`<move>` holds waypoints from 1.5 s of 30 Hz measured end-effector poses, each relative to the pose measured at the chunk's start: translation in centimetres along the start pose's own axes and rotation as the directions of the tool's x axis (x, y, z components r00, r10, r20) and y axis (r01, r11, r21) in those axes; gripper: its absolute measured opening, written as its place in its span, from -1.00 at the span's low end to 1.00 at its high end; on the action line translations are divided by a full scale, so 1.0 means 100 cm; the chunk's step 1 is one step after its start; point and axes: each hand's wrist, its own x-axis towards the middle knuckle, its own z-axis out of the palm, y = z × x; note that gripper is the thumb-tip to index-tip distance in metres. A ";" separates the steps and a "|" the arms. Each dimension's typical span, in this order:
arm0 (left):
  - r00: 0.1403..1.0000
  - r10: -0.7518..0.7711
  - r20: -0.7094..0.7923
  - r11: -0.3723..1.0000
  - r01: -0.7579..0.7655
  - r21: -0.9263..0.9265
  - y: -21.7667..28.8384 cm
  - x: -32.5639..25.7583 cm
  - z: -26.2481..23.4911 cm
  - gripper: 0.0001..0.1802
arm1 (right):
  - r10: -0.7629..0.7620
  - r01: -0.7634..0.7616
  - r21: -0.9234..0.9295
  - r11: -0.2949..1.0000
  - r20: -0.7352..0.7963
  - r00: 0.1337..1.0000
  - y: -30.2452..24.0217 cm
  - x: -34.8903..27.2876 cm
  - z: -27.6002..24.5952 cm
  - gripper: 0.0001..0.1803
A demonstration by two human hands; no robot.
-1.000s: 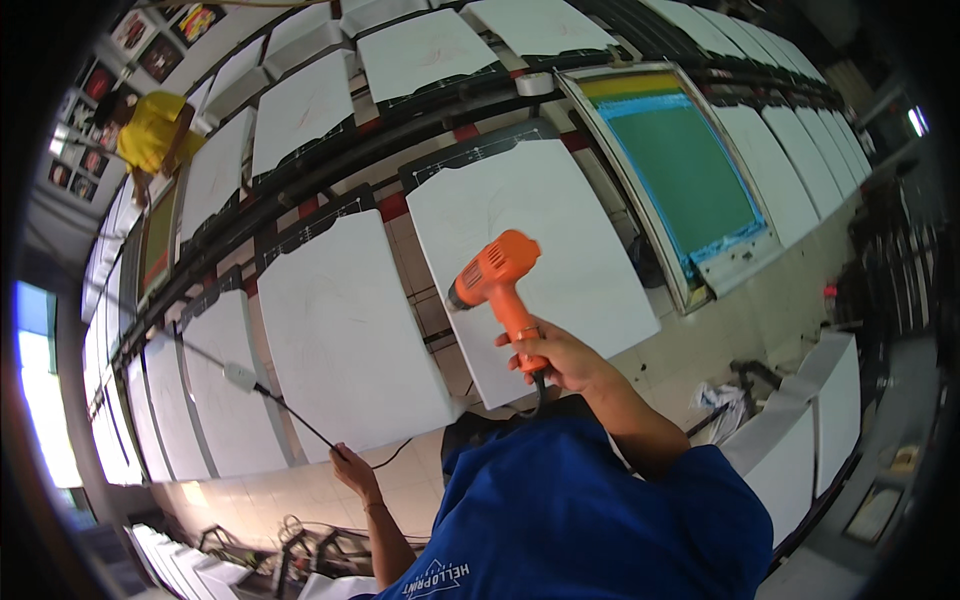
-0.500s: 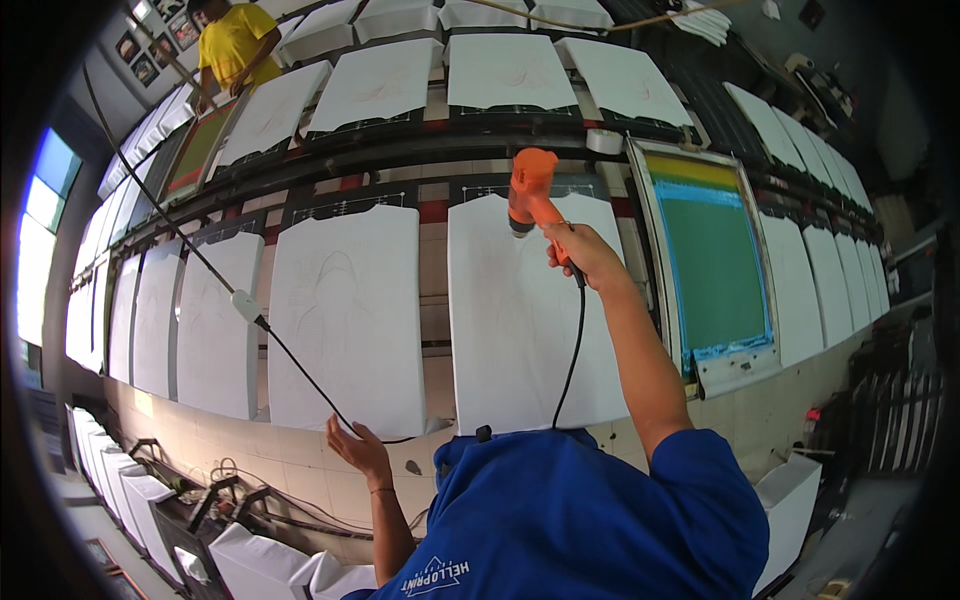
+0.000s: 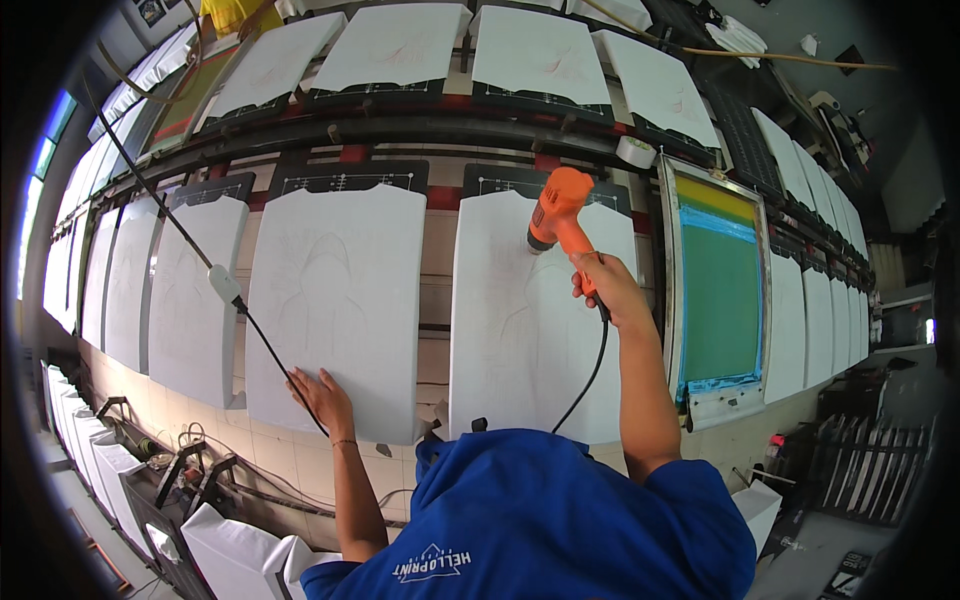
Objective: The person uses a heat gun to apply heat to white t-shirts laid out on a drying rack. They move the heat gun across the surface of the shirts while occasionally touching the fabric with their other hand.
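Observation:
An orange heat gun (image 3: 562, 205) is in my right hand (image 3: 612, 290), fingers closed round its handle. Its dark nozzle points down toward a white garment (image 3: 500, 340) stretched on a board, which bears faint outline marks. From the handle a black cord (image 3: 597, 370) hangs back toward my body. My left hand (image 3: 325, 402) is over the near part of a neighbouring white garment (image 3: 335, 220), its fingers stretched and apart. A black cable (image 3: 262, 337) runs down past these fingers from a white connector (image 3: 222, 284); whether it touches the palm cannot be seen.
A framed screen (image 3: 715, 290) with green mesh and blue tape lies to the right. Beyond a dark rail (image 3: 400, 132) are more white-covered boards (image 3: 540, 60). A tape roll (image 3: 636, 151) sits on the rail. Another person's yellow shirt (image 3: 235, 15) shows at far left.
My left hand has moved forward and left over the neighbouring garment, along the cable. The heat gun and my right hand appear slightly lower and further right as the view shifts.

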 end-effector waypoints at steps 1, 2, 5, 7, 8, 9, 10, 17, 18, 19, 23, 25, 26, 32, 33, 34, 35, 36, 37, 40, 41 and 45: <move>0.999 -0.020 0.032 0.998 0.018 0.060 0.002 0.002 0.002 -0.35 | -0.018 0.018 0.009 1.000 0.002 1.000 0.000 0.003 0.001 -0.61; 0.997 0.019 0.069 0.996 -0.025 0.083 0.007 -0.002 0.005 -0.34 | -0.035 0.035 0.018 0.999 0.004 0.999 0.001 0.005 0.002 -0.61; 0.968 0.180 0.174 0.978 -0.195 0.071 0.034 -0.025 0.006 -0.30 | -0.032 0.033 -0.019 0.999 0.037 0.999 -0.003 0.009 0.009 -0.60; 0.961 0.204 0.185 0.973 -0.220 0.068 0.033 -0.024 0.007 -0.30 | -0.021 0.021 0.003 1.000 0.046 0.999 -0.005 0.010 0.015 -0.61; 0.958 0.216 0.191 0.970 -0.232 0.067 0.032 -0.024 0.008 -0.30 | -0.015 0.015 0.013 1.000 0.050 0.999 -0.005 0.010 0.018 -0.62; 0.971 0.174 0.164 0.981 -0.186 0.062 0.029 -0.016 0.012 -0.30 | -0.018 0.018 -0.004 1.000 0.055 0.998 -0.005 0.010 0.019 -0.62; 0.979 0.135 0.154 0.987 -0.147 0.068 0.025 -0.007 0.013 -0.30 | -0.021 0.023 -0.023 0.999 0.067 0.998 -0.004 0.012 0.023 -0.63; 0.964 0.198 0.180 0.977 -0.209 0.047 0.052 0.023 0.025 -0.30 | -0.058 0.063 -0.033 0.998 0.135 0.989 -0.007 0.024 0.046 -0.64; 0.953 0.240 0.186 0.968 -0.250 0.034 0.059 0.027 0.028 -0.30 | -0.054 0.060 -0.038 0.997 0.138 0.989 -0.007 0.024 0.049 -0.64; 0.947 0.268 0.178 0.962 -0.273 0.008 0.065 0.033 0.032 -0.30 | -0.050 0.057 -0.046 0.997 0.141 0.989 -0.008 0.024 0.050 -0.64; 0.914 0.380 0.145 0.925 -0.379 -0.036 0.096 0.072 0.050 -0.31 | -0.019 0.036 -0.090 0.995 0.174 0.985 -0.006 0.016 0.049 -0.64; 0.899 0.416 0.135 0.909 -0.413 -0.046 0.110 0.095 0.060 -0.31 | 0.019 0.000 -0.096 0.995 0.199 0.980 -0.009 0.002 0.044 -0.64; 0.896 0.426 0.127 0.905 -0.424 -0.048 0.117 0.105 0.065 -0.31 | 0.037 -0.016 -0.100 0.995 0.213 0.976 -0.011 -0.004 0.041 -0.64; 0.854 0.507 0.115 0.861 -0.507 -0.029 0.141 0.130 0.087 -0.31 | 0.024 -0.010 -0.131 0.991 0.107 0.994 -0.005 -0.004 0.023 -0.64; 0.844 0.521 0.124 0.852 -0.522 -0.025 0.146 0.127 0.087 -0.31 | 0.001 0.007 -0.117 0.993 0.070 0.998 -0.006 -0.001 0.024 -0.64; 0.835 0.533 0.133 0.844 -0.536 -0.021 0.150 0.123 0.086 -0.31 | -0.032 0.037 -0.102 0.994 0.051 0.998 -0.003 0.004 0.023 -0.64; 0.825 0.547 0.141 0.835 -0.549 -0.027 0.152 0.114 0.083 -0.31 | -0.064 0.067 -0.087 0.994 0.033 0.997 0.001 0.011 0.022 -0.64; 0.809 0.564 0.164 0.824 -0.566 -0.038 0.153 0.106 0.078 -0.31 | -0.097 0.098 -0.069 0.993 0.012 0.995 0.005 0.014 0.021 -0.64; 0.795 0.577 0.188 0.814 -0.579 -0.052 0.153 0.096 0.074 -0.32 | -0.073 0.075 -0.068 0.995 0.029 0.997 0.006 0.013 0.019 -0.64; 0.759 0.619 0.202 0.784 -0.613 -0.097 0.147 0.064 0.062 -0.31 | 0.006 0.000 -0.071 0.997 0.091 0.996 0.005 -0.002 0.010 -0.63; 0.749 0.629 0.207 0.775 -0.624 -0.098 0.143 0.052 0.057 -0.31 | 0.038 -0.030 -0.073 0.997 0.118 0.992 0.006 -0.012 0.006 -0.63; 0.731 0.641 0.234 0.765 -0.633 -0.118 0.133 0.006 0.038 -0.29 | 0.064 -0.055 -0.068 0.996 0.144 0.988 0.014 -0.038 0.003 -0.63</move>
